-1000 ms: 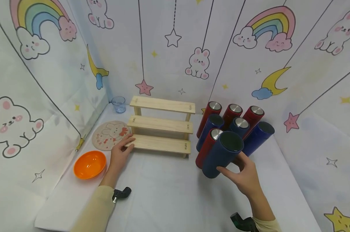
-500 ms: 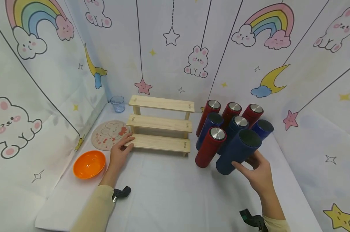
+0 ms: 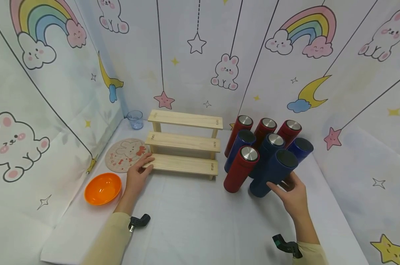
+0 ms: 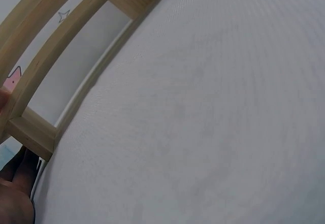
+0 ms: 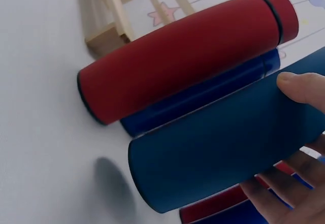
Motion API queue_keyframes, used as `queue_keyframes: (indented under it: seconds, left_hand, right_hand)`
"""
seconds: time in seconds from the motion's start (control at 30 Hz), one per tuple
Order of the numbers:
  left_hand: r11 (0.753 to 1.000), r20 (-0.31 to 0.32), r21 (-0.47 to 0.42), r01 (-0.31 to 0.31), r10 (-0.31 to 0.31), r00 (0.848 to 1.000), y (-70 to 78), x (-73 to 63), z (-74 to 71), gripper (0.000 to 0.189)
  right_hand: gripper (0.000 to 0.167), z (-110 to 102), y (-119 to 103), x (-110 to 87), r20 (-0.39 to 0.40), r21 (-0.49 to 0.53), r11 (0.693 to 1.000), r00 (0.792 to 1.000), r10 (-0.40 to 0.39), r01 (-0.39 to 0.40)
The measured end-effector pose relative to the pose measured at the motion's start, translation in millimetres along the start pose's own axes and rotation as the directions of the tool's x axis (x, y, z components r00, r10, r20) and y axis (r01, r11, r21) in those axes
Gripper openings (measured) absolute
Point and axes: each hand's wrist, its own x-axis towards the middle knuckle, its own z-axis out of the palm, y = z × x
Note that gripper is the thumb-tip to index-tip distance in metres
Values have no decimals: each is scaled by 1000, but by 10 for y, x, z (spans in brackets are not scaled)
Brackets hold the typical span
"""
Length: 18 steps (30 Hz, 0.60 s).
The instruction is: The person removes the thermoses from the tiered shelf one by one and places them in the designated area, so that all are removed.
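My right hand (image 3: 293, 194) grips a dark blue thermos (image 3: 273, 173) round its side. The right wrist view shows the thumb and fingers on opposite sides of this blue thermos (image 5: 223, 142), with its base apart from the table above a shadow. Just left of it stands a red thermos (image 3: 241, 169) with a silvery top. Far to the left, my left hand (image 3: 138, 175) holds the left end of the lowest board on a three-tier wooden rack (image 3: 183, 164). In the left wrist view, fingers (image 4: 18, 193) show at the rack's end (image 4: 31, 136), partly cut off.
Several more red and blue thermoses (image 3: 265, 129) stand close together behind the held one. An orange bowl (image 3: 102, 188), a round rabbit-print mat (image 3: 125, 155) and a clear blue glass (image 3: 135, 119) sit left of the rack. Printed cloth walls (image 3: 186, 73) border the white table (image 3: 186, 221).
My right hand has carried the dark blue thermos rightward, away from the front red thermos, which now shows fully. In the last half second it barely moves. My left hand stays at the rack.
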Motion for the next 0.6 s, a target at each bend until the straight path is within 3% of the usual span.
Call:
queue_keyframes:
  seconds: [0.6]
  left_hand:
    - [1000,-5,-11,0,0,1000,-38,11,10,30]
  right_hand:
    - [75,96,248,-7,-2,38,999,1000,28,-28]
